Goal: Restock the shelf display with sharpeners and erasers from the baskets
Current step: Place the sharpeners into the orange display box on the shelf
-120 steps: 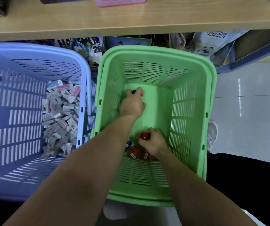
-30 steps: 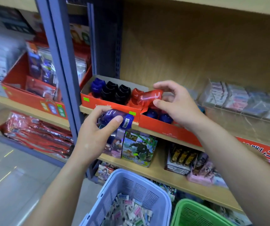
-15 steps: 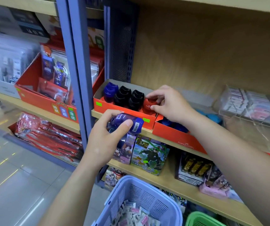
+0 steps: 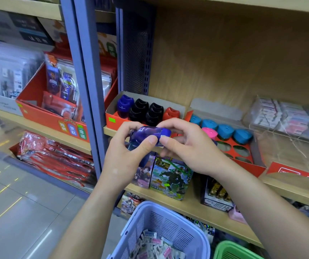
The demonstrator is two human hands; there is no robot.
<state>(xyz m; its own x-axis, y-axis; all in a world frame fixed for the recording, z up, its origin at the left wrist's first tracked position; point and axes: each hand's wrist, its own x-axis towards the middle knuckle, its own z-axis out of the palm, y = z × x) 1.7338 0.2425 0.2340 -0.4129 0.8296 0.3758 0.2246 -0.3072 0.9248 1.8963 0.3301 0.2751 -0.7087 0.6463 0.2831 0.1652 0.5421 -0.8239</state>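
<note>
In the centre of the frame, the left hand (image 4: 125, 156) and the right hand (image 4: 189, 148) both pinch one blue sharpener (image 4: 150, 134); it is in front of the red display box (image 4: 112, 120); the lilac basket (image 4: 161, 221) is at bottom centre

sharpeners (image 4: 140, 111) in tray (image 4: 112, 119) on shelf (image 4: 110, 131), basket (image 4: 161, 221) below

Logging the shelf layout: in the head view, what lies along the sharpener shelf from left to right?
Red cardboard bin of packaged goods, blue metal shelf upright, dark blue plastic sharpener, black plastic sharpeners, red plastic sharpener, teal plastic sharpeners, clear plastic case of small packets. Hand-held translucent blue sharpener overlaps these, so omitted.
</note>
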